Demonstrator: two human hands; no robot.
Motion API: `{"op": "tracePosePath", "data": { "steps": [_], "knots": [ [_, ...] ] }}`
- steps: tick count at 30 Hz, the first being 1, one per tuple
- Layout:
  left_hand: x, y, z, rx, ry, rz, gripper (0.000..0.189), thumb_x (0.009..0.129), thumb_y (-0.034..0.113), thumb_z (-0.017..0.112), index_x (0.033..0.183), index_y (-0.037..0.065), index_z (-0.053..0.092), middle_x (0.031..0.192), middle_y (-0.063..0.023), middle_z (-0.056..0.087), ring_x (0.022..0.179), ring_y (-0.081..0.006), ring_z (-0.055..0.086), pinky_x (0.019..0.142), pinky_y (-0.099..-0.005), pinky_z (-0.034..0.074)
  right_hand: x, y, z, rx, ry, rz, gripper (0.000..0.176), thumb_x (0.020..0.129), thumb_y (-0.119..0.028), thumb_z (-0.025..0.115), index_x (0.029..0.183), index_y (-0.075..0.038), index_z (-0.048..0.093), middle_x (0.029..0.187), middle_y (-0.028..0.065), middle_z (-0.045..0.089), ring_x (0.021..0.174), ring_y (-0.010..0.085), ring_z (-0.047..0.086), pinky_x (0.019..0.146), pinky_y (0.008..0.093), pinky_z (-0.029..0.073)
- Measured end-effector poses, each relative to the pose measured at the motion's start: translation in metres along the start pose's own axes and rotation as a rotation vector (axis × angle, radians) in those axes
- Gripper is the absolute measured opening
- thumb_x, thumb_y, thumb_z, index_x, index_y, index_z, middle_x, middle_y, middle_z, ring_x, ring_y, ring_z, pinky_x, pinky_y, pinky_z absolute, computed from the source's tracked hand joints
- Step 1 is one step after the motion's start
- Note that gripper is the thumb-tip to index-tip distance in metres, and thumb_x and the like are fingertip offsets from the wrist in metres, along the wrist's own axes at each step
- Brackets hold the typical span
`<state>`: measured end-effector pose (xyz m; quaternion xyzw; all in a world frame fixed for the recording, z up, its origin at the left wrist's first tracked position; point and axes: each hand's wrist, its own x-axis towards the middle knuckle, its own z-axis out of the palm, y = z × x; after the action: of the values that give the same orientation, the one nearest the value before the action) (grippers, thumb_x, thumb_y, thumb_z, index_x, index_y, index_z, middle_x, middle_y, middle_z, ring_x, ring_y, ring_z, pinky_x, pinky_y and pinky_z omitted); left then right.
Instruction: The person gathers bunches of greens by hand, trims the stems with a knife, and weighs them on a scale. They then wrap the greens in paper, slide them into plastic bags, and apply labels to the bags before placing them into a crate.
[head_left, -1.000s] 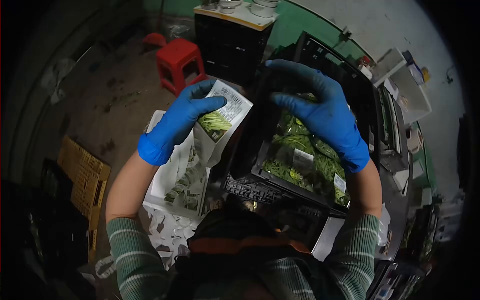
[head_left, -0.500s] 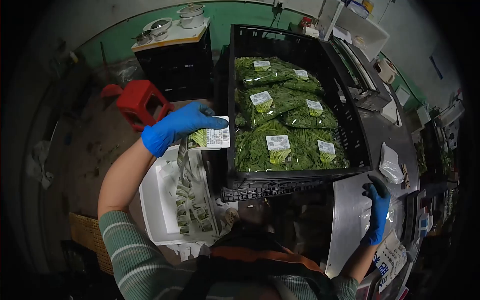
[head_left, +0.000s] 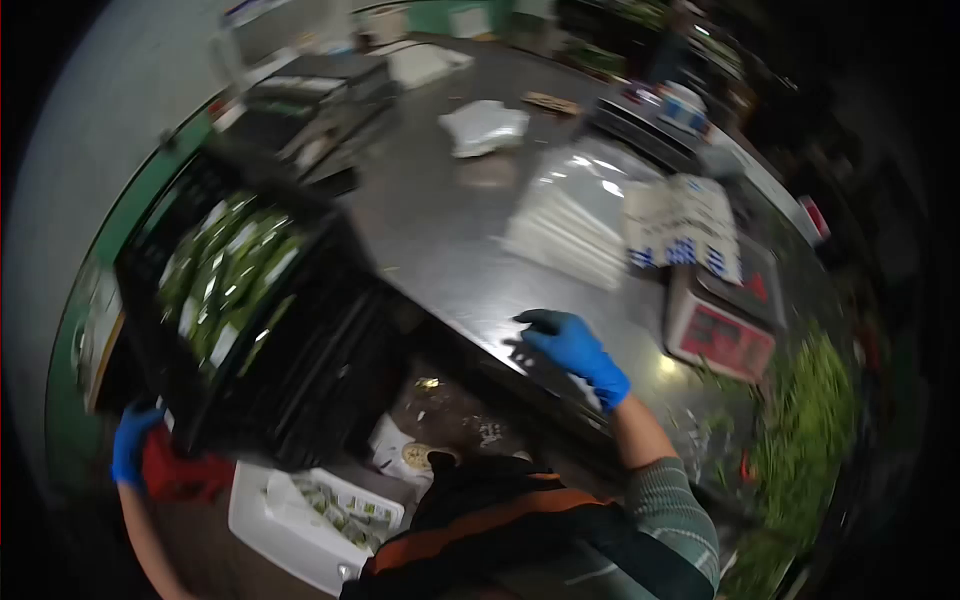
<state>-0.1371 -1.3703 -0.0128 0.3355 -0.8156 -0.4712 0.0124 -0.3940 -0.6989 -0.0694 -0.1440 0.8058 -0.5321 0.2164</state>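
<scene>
Gloved right hand (head_left: pixel 575 350) rests open and flat on the steel tabletop (head_left: pixel 430 240), holding nothing; the left hand (head_left: pixel 130 445) hangs low at the near-left corner of the black crate (head_left: pixel 310 370) of bagged greens (head_left: pixel 225 275) — its grip too blurred to tell. With the crate at the tabletop's left edge, a firm two-handed hold before any lift looks wisest.

right hand (head_left: pixel 578 350) on steel table (head_left: pixel 430 240) | left hand (head_left: pixel 130 442) beside black crate (head_left: pixel 320 365)
</scene>
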Motion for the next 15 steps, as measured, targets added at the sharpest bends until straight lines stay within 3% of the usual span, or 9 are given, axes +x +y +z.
{"op": "tracePosePath", "data": {
  "steps": [3,6,8,10,11,12,13,14,15],
  "knots": [
    [0.002,0.056,0.024,0.439,0.358,0.118,0.056,0.07,0.006,0.062,0.12,-0.002,0.038,0.104,-0.0126,0.053,0.09,-0.0203,0.052,0.079,-0.0282,0.042,-0.057,0.066,-0.019,-0.112,0.155,0.073,0.028,0.076,-0.018,0.055,0.101,-0.004,0.057,0.078,0.0121,0.062,0.066,0.0135,0.058,0.063,0.0266,0.046],
    [-0.007,0.147,0.114,0.673,0.599,0.384,0.056,0.07,0.005,0.061,0.12,-0.002,0.037,0.108,-0.0138,0.051,0.094,-0.0211,0.051,0.081,-0.0289,0.041,-0.103,0.121,-0.036,-0.153,0.221,0.049,0.03,0.077,-0.025,0.055,0.1,-0.005,0.057,0.093,0.0134,0.059,0.084,0.0243,0.057,0.074,0.0321,0.044],
    [0.007,0.205,0.186,0.617,0.44,0.581,0.057,0.07,0.005,0.061,0.121,-0.002,0.036,0.111,-0.0146,0.049,0.098,-0.0217,0.049,0.082,-0.0294,0.041,-0.127,0.131,-0.046,-0.193,0.286,0.09,0.03,0.077,-0.026,0.055,0.1,-0.008,0.057,0.093,0.012,0.06,0.084,0.0243,0.057,0.074,0.0321,0.044],
    [0.021,0.264,0.283,0.477,0.051,0.718,0.057,0.07,0.004,0.061,0.121,-0.002,0.036,0.114,-0.0154,0.048,0.101,-0.0223,0.048,0.083,-0.0299,0.04,-0.145,0.138,-0.06,-0.234,0.364,0.096,0.03,0.077,-0.028,0.055,0.1,-0.01,0.057,0.093,0.0112,0.059,0.085,0.024,0.057,0.074,0.0318,0.044],
    [0.059,0.268,0.319,0.34,-0.211,0.898,0.059,0.071,0.002,0.059,0.124,-0.002,0.033,0.123,-0.0163,0.039,0.113,-0.0223,0.039,0.089,-0.0307,0.035,-0.153,0.138,-0.066,-0.204,0.435,0.123,0.03,0.077,-0.028,0.054,0.101,-0.01,0.057,0.09,0.0112,0.06,0.082,0.0249,0.057,0.073,0.0329,0.044],
    [0.005,0.322,0.381,0.673,-0.101,1.076,0.056,0.07,0.006,0.061,0.121,-0.001,0.037,0.122,-0.0166,0.042,0.112,-0.0265,0.041,0.093,-0.0323,0.032,-0.159,0.134,-0.071,-0.172,0.491,0.144,0.03,0.077,-0.028,0.052,0.101,-0.01,0.056,0.088,0.0113,0.06,0.08,0.0257,0.057,0.072,0.034,0.044],
    [0.024,0.333,0.433,0.349,-0.39,1.034,0.056,0.071,0.01,0.062,0.12,0.0,0.038,0.121,-0.017,0.042,0.112,-0.0272,0.041,0.093,-0.0325,0.032,-0.17,0.129,-0.078,-0.176,0.514,0.17,0.029,0.078,-0.027,0.052,0.102,-0.011,0.055,0.087,0.0104,0.06,0.078,0.0254,0.057,0.071,0.0336,0.045],
    [-0.022,0.373,0.478,0.64,-0.279,1.244,0.056,0.071,0.015,0.063,0.12,0.0,0.039,0.121,-0.0175,0.042,0.113,-0.0276,0.04,0.093,-0.033,0.032,-0.178,0.129,-0.08,-0.156,0.548,0.191,0.029,0.078,-0.027,0.052,0.102,-0.012,0.055,0.086,0.0105,0.06,0.078,0.0256,0.058,0.071,0.0336,0.045],
    [-0.029,0.394,0.522,0.626,-0.387,1.216,0.057,0.073,0.02,0.062,0.12,0.001,0.039,0.122,-0.0176,0.04,0.115,-0.0282,0.037,0.093,-0.0333,0.031,-0.187,0.132,-0.082,-0.134,0.599,0.219,0.029,0.078,-0.027,0.051,0.102,-0.012,0.055,0.086,0.0106,0.06,0.077,0.0259,0.058,0.071,0.0337,0.045]
  ]
}}
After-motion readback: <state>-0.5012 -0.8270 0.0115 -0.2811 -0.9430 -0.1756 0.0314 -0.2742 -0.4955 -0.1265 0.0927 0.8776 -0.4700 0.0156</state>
